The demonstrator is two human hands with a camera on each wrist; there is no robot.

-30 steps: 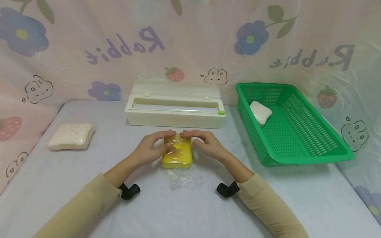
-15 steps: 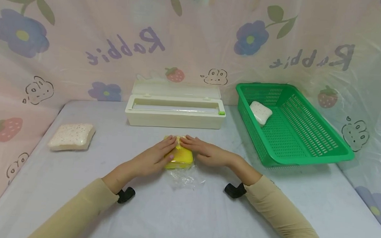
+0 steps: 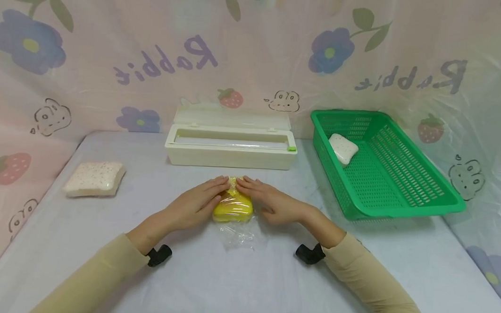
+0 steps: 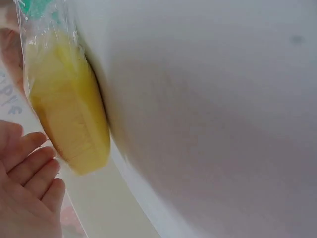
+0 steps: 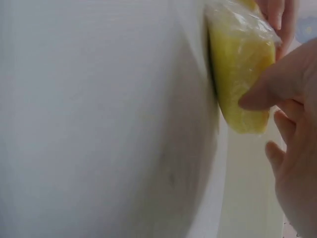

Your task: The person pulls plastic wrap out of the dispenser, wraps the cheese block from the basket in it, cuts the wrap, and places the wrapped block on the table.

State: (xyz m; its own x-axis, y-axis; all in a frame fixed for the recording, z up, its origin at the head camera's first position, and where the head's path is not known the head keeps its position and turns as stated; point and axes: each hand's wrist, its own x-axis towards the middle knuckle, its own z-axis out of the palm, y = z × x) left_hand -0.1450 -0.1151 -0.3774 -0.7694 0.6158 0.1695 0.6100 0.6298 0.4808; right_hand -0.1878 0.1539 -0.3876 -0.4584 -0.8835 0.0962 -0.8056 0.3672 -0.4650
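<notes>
A yellow block (image 3: 232, 211) with rounded corners, like a bar of soap, lies on the white table under clear plastic film. Loose film (image 3: 238, 236) spreads out at its near side. My left hand (image 3: 193, 204) rests its extended fingers on the top left of the block. From the other side, the fingers of my right hand (image 3: 277, 203) press on its top right. In the left wrist view the left hand (image 4: 29, 186) has straight fingers beside the wrapped block (image 4: 74, 109). The thumb of the right hand (image 5: 299, 134) lies along the block's side in the right wrist view.
Behind the block stands a white cling film dispenser (image 3: 230, 157) with its clear lid raised. A speckled white block (image 3: 94, 179) sits at the left. The green basket (image 3: 413, 213) on the right contains a smaller white speckled piece (image 3: 343, 149). A printed curtain (image 3: 256, 43) hangs behind.
Both hands have flattened from arched fingers onto the block's top and film. The left hand has since drawn slightly left and back, uncovering more of the block's near part.
</notes>
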